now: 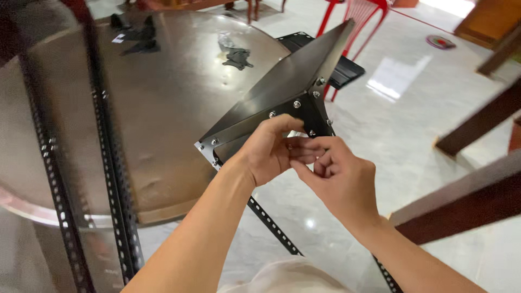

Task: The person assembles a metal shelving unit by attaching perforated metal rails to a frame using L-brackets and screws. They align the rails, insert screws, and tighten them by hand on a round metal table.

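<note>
Round metal table (163,108): left of and beyond the grip, dull brown sheen. Black scraps (236,56) on its far top. Slotted black angle bars (111,163): upright, far left. Red plastic chair (361,13): beyond, upper right. Dark wooden beams (472,125): right.

Black shelf panel (282,81) w/ silver bolts (296,103), black bars w/ holes (111,163), red chair (364,11), white shiny floor (401,135).
</note>
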